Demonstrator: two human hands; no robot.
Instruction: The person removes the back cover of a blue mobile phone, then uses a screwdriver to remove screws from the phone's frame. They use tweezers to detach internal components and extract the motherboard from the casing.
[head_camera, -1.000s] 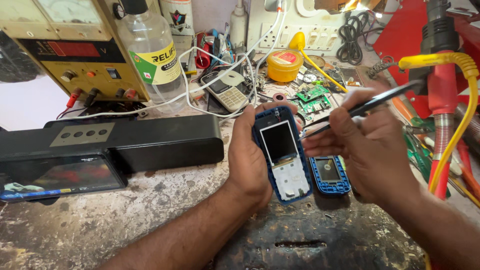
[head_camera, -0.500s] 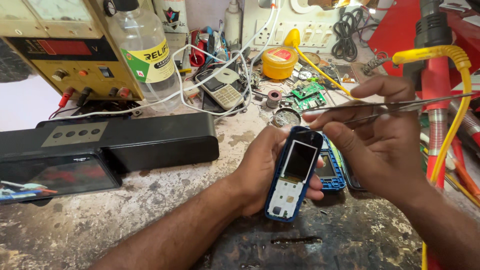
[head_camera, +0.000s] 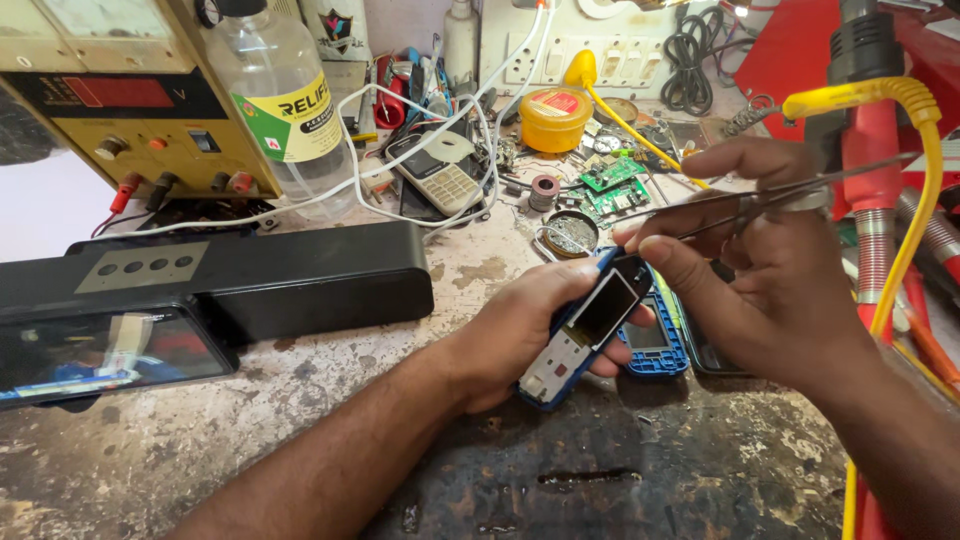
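Bare forearms enter from the near edge of a stained, scorched workbench (head_camera: 300, 400). The left hand (head_camera: 520, 335) cradles a stripped blue keypad phone (head_camera: 585, 335) from below; its fingers are curled and pressed along the phone's underside and near edge, with the thumb lying along the far long edge. The phone rests in the palm, tilted, its face up, its long axis running from the near-left keypad end, beside the heel of the hand, up to the far-right display end, which projects past the fingertips. It looks light and rigid, though the dark exposed screen panel and open frame are probably fragile and best held by the long edges, as here, never by the glass. The right hand (head_camera: 760, 290) holds metal tweezers (head_camera: 770, 195); thumb and forefinger pinch the shank together while the other fingers fold beneath, and the thumb tip touches the phone's top corner. The tweezers lie nearly level, with one end reaching rightward beyond the knuckles. Just under the right fingers lies a second blue phone housing (head_camera: 655, 345), flat on the bench. Beyond the left fingertips sit a round tin of wire (head_camera: 572, 232) and a green circuit board (head_camera: 612, 185); further off stand a grey keypad handset (head_camera: 440, 180), a yellow tub (head_camera: 556, 118) and a clear solvent bottle (head_camera: 275, 110). Left of the left wrist lies a long black speaker bar (head_camera: 250, 275), behind it a bench power supply (head_camera: 120, 100). A yellow cable (head_camera: 920, 210) hangs right of the right hand.
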